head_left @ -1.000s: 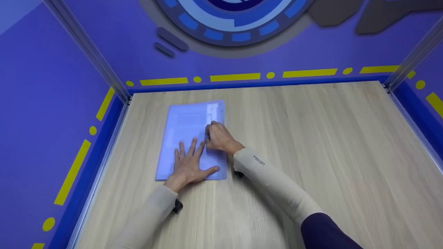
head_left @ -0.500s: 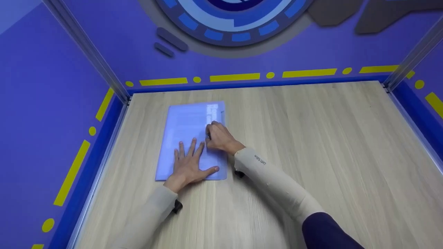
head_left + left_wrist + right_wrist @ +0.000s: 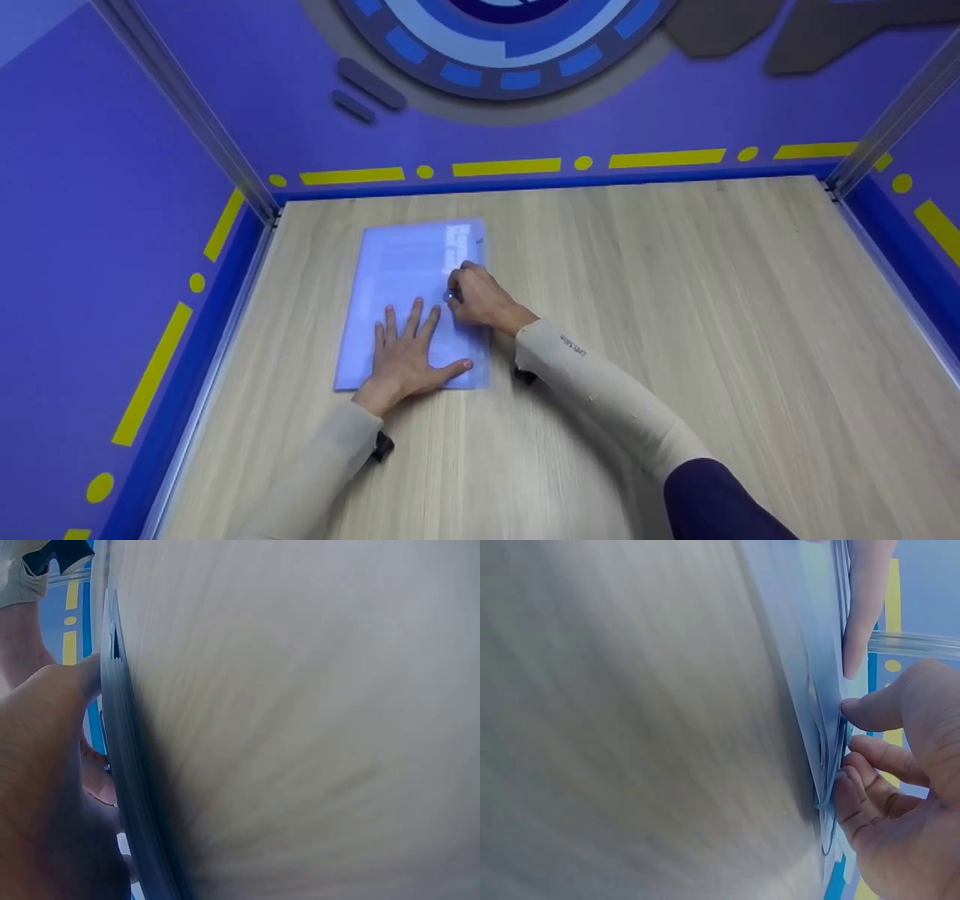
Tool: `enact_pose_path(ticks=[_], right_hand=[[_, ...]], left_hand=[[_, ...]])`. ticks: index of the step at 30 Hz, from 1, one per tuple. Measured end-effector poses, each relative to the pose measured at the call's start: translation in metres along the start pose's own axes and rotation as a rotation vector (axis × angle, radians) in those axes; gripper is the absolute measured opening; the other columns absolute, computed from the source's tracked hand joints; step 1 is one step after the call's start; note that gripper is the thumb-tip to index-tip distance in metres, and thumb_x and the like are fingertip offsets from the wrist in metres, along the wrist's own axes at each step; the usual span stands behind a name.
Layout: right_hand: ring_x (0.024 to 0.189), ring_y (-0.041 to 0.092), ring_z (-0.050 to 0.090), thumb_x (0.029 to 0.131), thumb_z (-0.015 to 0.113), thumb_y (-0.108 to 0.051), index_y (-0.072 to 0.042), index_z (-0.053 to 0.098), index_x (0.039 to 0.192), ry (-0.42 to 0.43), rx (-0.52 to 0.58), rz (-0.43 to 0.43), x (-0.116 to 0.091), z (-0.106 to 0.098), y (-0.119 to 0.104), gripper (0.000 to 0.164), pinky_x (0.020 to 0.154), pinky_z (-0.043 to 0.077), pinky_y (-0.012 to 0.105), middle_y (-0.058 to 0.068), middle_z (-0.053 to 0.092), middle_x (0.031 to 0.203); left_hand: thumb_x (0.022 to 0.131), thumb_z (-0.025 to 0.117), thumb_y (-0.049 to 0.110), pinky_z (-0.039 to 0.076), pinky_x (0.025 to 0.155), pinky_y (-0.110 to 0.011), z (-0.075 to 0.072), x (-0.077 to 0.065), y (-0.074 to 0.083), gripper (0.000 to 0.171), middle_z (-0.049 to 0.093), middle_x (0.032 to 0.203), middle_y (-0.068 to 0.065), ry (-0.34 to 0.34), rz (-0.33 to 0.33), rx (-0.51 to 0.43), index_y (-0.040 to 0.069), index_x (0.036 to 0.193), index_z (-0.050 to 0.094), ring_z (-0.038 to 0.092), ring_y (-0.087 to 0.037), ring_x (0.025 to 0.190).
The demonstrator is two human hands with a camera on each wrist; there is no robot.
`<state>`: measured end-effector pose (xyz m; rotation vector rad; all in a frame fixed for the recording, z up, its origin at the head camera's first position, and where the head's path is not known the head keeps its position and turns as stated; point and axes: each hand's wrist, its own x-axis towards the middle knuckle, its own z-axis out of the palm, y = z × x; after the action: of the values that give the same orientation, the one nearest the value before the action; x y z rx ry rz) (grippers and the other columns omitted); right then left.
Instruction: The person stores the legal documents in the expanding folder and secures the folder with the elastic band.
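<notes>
A translucent blue document folder (image 3: 405, 262) with white lettering along its right side lies flat on the wooden table. My left hand (image 3: 409, 364) rests on its lower half, fingers spread and thumb out to the right. My right hand (image 3: 480, 298) is over the right part, fingers curled. Between its thumb and forefinger shows a small round shiny button (image 3: 449, 295). From the side, in the right wrist view, a thin cord (image 3: 827, 844) loops out from under the fingertips, which pinch at it against the cover. Layered edges of the folder (image 3: 139, 787) show in the left wrist view.
The pale wooden table (image 3: 675, 300) extends to the right and front. Blue panels with yellow markings (image 3: 506, 166) stand along the back and sides, joined by metal corner posts (image 3: 191, 112). Each forearm wears a light sleeve with a black wrist device (image 3: 382, 446).
My right hand has turned slightly and its forearm has shifted a little to the right, so the round button shows more plainly between the fingers. The left hand stays spread on the folder.
</notes>
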<state>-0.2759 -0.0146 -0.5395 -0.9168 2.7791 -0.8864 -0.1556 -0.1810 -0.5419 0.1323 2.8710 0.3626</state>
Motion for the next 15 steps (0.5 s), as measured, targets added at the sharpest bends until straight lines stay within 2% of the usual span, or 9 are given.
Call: enact_pose_path(ticks=[5, 10, 15], right_hand=[[0.090, 0.027, 0.063, 0.095, 0.075, -0.011, 0.005, 0.074, 0.108, 0.002, 0.006, 0.010, -0.005, -0.007, 0.001, 0.020, 0.082, 0.060, 0.039, 0.015, 0.065, 0.103], [0.094, 0.028, 0.064, 0.092, 0.076, -0.009, 0.006, 0.074, 0.113, 0.018, 0.010, -0.009, -0.007, -0.016, 0.004, 0.026, 0.087, 0.060, 0.039, 0.016, 0.066, 0.107], [0.100, 0.028, 0.065, 0.096, 0.074, -0.011, 0.006, 0.073, 0.119, 0.021, 0.027, 0.014, -0.012, -0.026, 0.008, 0.028, 0.092, 0.059, 0.040, 0.016, 0.065, 0.110]], left_hand=[[0.084, 0.055, 0.092, -0.002, 0.129, -0.071, -0.003, 0.000, -0.001, 0.118, 0.000, 0.181, -0.010, -0.008, -0.005, 0.000, 0.024, 0.173, 0.018, -0.011, -0.054, 0.162], [0.084, 0.055, 0.091, 0.000, 0.129, -0.072, -0.004, -0.002, -0.004, 0.118, 0.003, 0.181, -0.012, 0.020, -0.007, 0.000, 0.022, 0.173, 0.020, -0.008, -0.055, 0.162], [0.084, 0.057, 0.089, -0.001, 0.128, -0.072, -0.002, -0.004, -0.006, 0.117, 0.005, 0.181, -0.014, 0.036, -0.005, -0.024, 0.020, 0.172, 0.022, -0.007, -0.056, 0.161]])
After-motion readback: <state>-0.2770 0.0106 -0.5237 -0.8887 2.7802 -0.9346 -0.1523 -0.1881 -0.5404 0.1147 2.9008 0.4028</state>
